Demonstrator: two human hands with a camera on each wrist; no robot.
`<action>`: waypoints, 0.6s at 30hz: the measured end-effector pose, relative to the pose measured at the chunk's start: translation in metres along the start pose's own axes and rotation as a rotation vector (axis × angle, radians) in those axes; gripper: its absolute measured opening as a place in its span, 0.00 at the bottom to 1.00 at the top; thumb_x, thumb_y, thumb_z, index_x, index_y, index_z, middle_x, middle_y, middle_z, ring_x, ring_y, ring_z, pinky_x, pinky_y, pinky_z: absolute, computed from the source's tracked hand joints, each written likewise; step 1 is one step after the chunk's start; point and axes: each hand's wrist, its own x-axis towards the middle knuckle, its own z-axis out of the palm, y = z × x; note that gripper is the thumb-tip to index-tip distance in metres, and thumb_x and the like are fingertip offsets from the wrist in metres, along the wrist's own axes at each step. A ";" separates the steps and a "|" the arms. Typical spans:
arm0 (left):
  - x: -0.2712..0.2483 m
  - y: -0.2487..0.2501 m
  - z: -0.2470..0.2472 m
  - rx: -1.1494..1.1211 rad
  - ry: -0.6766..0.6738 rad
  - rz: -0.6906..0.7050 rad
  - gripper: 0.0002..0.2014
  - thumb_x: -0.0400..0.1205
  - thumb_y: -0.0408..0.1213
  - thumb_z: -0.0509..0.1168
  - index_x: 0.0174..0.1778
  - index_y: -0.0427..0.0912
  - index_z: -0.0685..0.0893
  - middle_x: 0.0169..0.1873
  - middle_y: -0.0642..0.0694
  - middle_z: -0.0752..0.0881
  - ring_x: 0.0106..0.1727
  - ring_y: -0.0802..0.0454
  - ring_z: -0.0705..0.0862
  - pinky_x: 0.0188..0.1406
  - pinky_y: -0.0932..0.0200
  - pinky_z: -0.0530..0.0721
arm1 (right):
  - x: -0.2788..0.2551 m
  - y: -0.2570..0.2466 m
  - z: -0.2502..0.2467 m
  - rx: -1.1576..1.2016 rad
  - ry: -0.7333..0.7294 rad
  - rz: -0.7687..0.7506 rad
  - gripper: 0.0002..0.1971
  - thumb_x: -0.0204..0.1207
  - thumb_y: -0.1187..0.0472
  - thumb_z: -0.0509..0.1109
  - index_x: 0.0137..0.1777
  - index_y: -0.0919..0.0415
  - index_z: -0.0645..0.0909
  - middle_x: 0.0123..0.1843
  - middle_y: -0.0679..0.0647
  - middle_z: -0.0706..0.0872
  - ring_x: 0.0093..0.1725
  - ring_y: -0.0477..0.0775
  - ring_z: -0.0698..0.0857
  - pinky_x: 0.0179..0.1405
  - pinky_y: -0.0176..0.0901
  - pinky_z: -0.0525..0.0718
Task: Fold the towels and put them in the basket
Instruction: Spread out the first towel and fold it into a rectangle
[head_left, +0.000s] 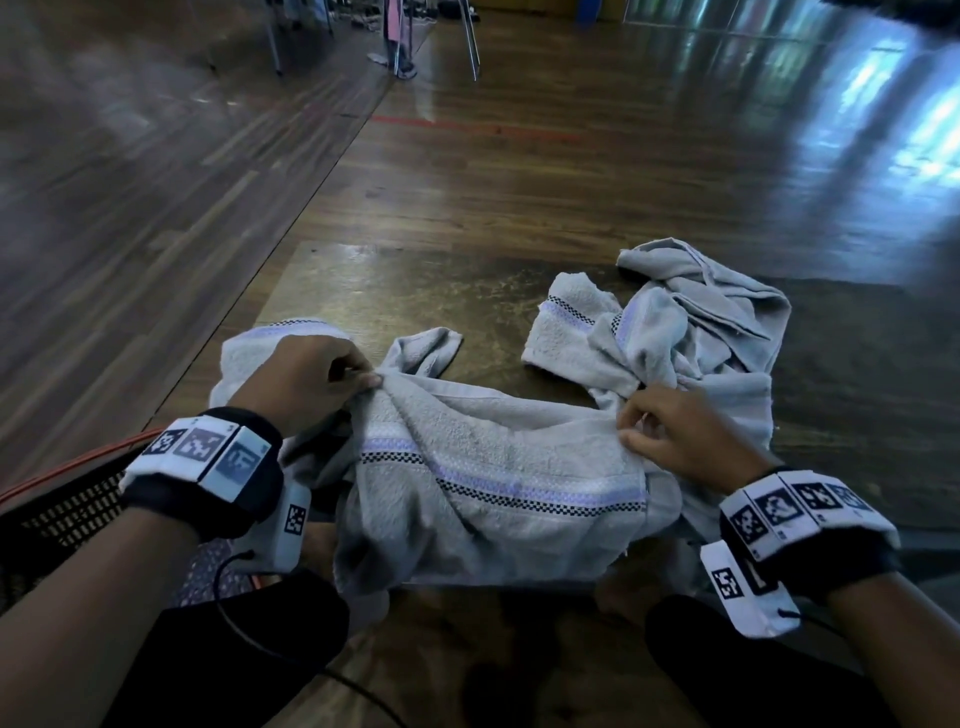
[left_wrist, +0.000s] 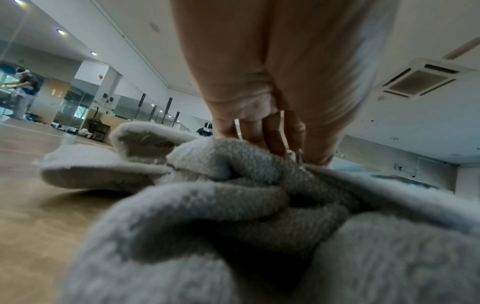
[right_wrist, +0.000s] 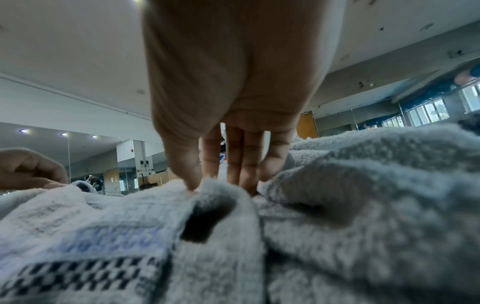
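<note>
Left hand (head_left: 306, 374) palm down, pinching the towel (head_left: 493, 478) at its far left corner, right hand (head_left: 680, 436) pinching its far right corner, towel on the floor (head_left: 467, 208), stretched left to right, basket (head_left: 57, 519) near left

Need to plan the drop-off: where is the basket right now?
In the head view, the black mesh basket sits at the lower left edge, beside the left hand and its wristband.

black wristbands (head_left: 208, 499), white coded marker tags
</note>
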 end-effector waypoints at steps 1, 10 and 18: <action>0.001 -0.001 -0.001 -0.004 0.000 0.006 0.08 0.74 0.45 0.72 0.37 0.45 0.87 0.30 0.54 0.82 0.33 0.56 0.78 0.30 0.69 0.68 | 0.001 0.000 0.002 -0.021 -0.041 0.017 0.08 0.70 0.60 0.76 0.46 0.57 0.83 0.43 0.50 0.82 0.41 0.51 0.82 0.43 0.39 0.76; 0.002 -0.002 -0.001 -0.022 -0.004 0.001 0.05 0.77 0.40 0.70 0.38 0.43 0.85 0.29 0.57 0.80 0.33 0.61 0.76 0.32 0.70 0.68 | 0.001 0.000 -0.018 0.247 -0.096 0.087 0.09 0.69 0.68 0.71 0.34 0.56 0.75 0.35 0.51 0.80 0.35 0.47 0.78 0.38 0.38 0.76; -0.001 -0.003 -0.007 -0.058 0.014 0.031 0.04 0.78 0.36 0.69 0.39 0.41 0.84 0.34 0.47 0.83 0.38 0.48 0.79 0.39 0.54 0.76 | 0.033 -0.005 -0.032 0.472 0.198 0.241 0.08 0.75 0.64 0.67 0.37 0.52 0.75 0.29 0.48 0.78 0.27 0.45 0.75 0.27 0.35 0.75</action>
